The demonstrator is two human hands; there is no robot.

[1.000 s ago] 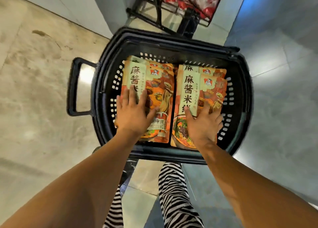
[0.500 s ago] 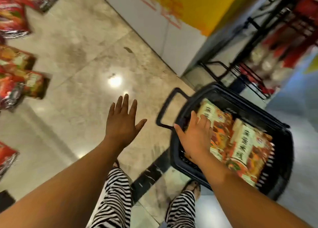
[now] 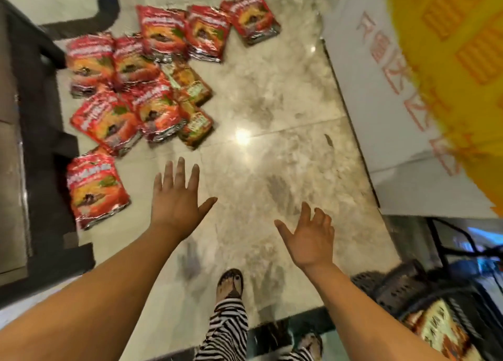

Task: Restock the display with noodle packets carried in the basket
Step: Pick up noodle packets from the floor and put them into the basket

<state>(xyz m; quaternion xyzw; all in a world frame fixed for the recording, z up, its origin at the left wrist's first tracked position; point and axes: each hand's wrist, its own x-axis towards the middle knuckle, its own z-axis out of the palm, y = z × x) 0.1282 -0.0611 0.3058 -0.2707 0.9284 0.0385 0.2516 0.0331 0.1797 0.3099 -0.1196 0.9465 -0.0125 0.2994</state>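
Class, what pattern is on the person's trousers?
The trousers show black-and-white zebra stripes; head view.

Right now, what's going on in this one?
A person stands on a marble floor with both hands out in front, fingers spread. The left hand and right hand are empty and touch nothing. The black basket sits at the lower right with orange noodle packets inside. A loose spread of red packets lies on the floor at the upper left, with a few orange-green packets among them.
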